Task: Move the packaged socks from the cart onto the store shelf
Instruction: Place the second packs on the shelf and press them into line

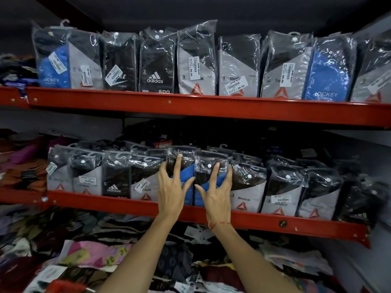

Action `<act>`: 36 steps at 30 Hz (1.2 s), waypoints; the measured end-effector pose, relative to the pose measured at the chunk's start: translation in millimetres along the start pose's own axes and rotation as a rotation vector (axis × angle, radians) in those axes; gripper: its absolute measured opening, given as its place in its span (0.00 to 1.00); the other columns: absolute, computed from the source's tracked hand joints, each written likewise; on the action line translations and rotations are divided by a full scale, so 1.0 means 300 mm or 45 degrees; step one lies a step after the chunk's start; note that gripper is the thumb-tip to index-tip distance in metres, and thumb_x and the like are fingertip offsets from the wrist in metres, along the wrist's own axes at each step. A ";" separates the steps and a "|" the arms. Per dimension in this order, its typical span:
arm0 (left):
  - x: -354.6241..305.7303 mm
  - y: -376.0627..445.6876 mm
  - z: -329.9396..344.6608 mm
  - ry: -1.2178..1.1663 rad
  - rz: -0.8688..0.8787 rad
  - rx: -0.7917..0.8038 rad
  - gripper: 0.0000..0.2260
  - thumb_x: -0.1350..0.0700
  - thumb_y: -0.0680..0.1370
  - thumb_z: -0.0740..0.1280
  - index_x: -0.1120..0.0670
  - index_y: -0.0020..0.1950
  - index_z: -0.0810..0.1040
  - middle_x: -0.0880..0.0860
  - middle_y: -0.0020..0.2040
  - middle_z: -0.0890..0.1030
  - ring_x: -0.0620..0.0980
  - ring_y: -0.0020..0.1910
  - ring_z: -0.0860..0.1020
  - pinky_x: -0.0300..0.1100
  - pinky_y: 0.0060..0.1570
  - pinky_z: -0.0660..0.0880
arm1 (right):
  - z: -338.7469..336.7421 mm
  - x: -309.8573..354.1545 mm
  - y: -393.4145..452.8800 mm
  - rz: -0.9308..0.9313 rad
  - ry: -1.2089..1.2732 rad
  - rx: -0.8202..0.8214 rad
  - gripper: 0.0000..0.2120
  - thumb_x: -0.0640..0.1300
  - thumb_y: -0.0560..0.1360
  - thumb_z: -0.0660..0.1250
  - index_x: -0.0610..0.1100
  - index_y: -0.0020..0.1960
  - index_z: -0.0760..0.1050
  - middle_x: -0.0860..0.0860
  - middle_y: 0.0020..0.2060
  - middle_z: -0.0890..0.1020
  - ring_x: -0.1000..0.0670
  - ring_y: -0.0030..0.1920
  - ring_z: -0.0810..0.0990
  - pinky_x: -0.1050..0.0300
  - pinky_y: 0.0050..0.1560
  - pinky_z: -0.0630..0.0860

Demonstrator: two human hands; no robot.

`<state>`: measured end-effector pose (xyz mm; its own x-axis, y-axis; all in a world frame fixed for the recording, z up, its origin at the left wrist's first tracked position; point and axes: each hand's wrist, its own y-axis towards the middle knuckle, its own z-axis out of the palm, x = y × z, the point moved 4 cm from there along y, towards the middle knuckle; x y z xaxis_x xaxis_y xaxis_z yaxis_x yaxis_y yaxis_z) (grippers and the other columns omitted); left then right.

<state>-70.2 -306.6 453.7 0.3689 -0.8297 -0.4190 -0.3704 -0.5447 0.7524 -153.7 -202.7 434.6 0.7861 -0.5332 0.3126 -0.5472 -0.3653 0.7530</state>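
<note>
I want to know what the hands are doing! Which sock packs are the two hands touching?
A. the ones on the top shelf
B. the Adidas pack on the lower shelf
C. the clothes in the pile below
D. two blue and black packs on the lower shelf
D: the left hand and right hand each press on a blue and black pack in the lower shelf row.

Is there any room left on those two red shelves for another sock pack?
Hardly. The upper shelf is packed edge to edge. The lower shelf is full too; both hands press on the blue packs mid-row. The only looser spot is the dim far right end, beside the last grey pack.
</note>
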 end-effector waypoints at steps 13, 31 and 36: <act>-0.054 0.101 -0.032 0.722 0.561 0.241 0.64 0.42 0.60 0.79 0.58 0.76 0.34 0.63 0.78 0.44 0.61 0.77 0.42 0.54 0.75 0.42 | -0.159 -0.001 0.105 -0.347 -0.752 0.213 0.61 0.70 0.60 0.71 0.46 0.78 0.41 0.41 0.78 0.45 0.36 0.77 0.40 0.28 0.71 0.36; 0.003 0.024 0.013 0.540 0.523 0.225 0.50 0.41 0.61 0.78 0.58 0.75 0.61 0.61 0.72 0.69 0.60 0.73 0.64 0.55 0.73 0.58 | -0.101 -0.087 0.114 -0.327 -0.614 0.329 0.58 0.71 0.63 0.67 0.55 0.77 0.34 0.47 0.78 0.53 0.39 0.77 0.49 0.28 0.70 0.37; -0.062 0.052 -0.005 0.476 0.501 0.285 0.47 0.27 0.72 0.54 0.57 0.78 0.45 0.58 0.79 0.50 0.54 0.78 0.45 0.56 0.77 0.42 | -0.152 -0.111 0.159 -0.478 -0.585 0.400 0.58 0.76 0.64 0.59 0.49 0.77 0.31 0.46 0.79 0.44 0.42 0.78 0.40 0.34 0.74 0.36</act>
<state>-81.5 -299.5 474.1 0.4277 -0.8974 0.1080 -0.6964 -0.2510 0.6724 -192.9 -167.5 486.5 0.7752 -0.5717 -0.2686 -0.3725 -0.7571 0.5367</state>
